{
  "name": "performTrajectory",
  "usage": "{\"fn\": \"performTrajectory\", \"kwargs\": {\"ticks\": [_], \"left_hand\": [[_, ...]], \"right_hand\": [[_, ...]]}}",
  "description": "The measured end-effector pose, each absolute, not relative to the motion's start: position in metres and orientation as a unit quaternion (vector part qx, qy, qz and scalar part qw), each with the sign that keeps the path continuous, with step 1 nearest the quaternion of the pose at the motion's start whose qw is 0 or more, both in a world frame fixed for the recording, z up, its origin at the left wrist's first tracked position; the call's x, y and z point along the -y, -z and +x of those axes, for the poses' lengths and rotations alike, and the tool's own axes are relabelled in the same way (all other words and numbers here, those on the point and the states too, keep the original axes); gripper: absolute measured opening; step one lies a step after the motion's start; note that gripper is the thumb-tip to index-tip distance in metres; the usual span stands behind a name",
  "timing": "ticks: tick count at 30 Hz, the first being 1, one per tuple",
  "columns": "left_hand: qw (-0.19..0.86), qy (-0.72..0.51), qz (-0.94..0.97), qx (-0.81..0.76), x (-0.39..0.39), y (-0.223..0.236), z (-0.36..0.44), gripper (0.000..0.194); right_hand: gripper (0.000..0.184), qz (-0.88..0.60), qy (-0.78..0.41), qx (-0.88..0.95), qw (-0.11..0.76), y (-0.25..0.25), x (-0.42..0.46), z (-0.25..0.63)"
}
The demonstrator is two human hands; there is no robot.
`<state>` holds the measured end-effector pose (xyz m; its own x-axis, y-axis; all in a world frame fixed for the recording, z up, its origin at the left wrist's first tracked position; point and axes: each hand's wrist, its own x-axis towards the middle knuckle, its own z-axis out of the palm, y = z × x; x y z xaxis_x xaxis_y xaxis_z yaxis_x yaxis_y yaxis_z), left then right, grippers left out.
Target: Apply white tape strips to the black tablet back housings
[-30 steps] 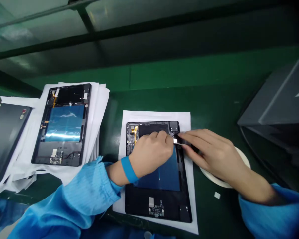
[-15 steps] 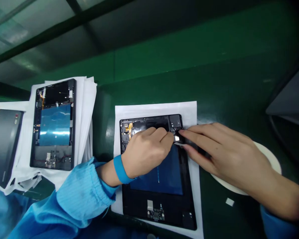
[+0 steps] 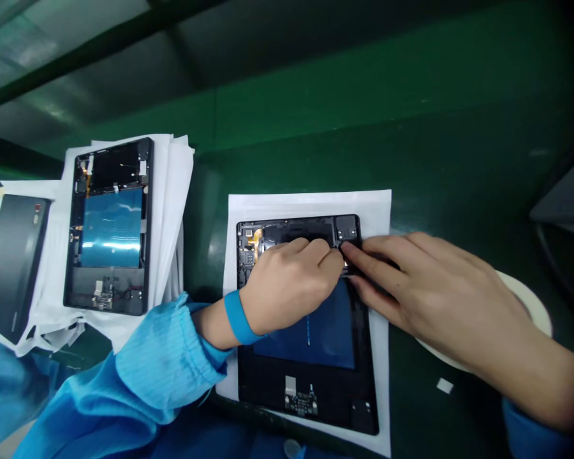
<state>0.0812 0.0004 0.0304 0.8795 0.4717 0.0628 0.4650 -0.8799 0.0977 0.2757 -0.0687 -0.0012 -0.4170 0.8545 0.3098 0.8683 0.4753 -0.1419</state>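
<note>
An opened black tablet [image 3: 310, 382] lies on a white sheet, its inner parts facing up and a dark blue battery [image 3: 330, 331] in its middle. My left hand [image 3: 294, 274], with a blue wristband, is closed over the tablet's upper part. Its curled fingertips are hidden, so what they pinch cannot be seen. From the right, my right hand [image 3: 430, 287] reaches to the tablet's upper right edge. Its index fingertip touches down near the left fingertips, and its thumb is just below, close to a small pale spot. Whatever lies between those fingers is too small to make out.
At the left, another opened tablet [image 3: 108, 223] rests on a stack of white sheets [image 3: 169, 210]. Beside it is a dark tablet cover [image 3: 14, 261], near another person's blue sleeve [image 3: 9, 389]. A cream round disc [image 3: 530, 299] lies beneath my right forearm, with a small white square [image 3: 444, 386] nearby.
The view has shifted slightly. My right index finger and thumb sit closer in against my left fingertips, and the bright small patch between them is now mostly covered.
</note>
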Motion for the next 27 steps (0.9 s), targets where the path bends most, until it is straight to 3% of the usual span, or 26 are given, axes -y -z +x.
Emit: {"fn": "performTrajectory", "kwargs": {"ticks": [11, 16, 21, 27], "left_hand": [[0.208, -0.034, 0.923, -0.322, -0.006, -0.025, 0.081, 0.027], [0.135, -0.023, 0.952, -0.273, -0.005, -0.027, 0.078, 0.026], [0.049, -0.056, 0.974, -0.212, -0.003, -0.029, 0.075, 0.031], [0.033, -0.046, 0.981, -0.184, -0.002, -0.032, 0.075, 0.025]], "right_hand": [[0.028, -0.494, 0.000, 0.845, 0.203, 0.001, 0.071, 0.277], [0.027, -0.475, 0.043, 0.870, 0.126, -0.007, 0.074, 0.272], [0.026, -0.476, 0.037, 0.863, 0.167, -0.006, 0.073, 0.270], [0.024, -0.478, 0.016, 0.856, 0.194, -0.002, 0.073, 0.275]]}}
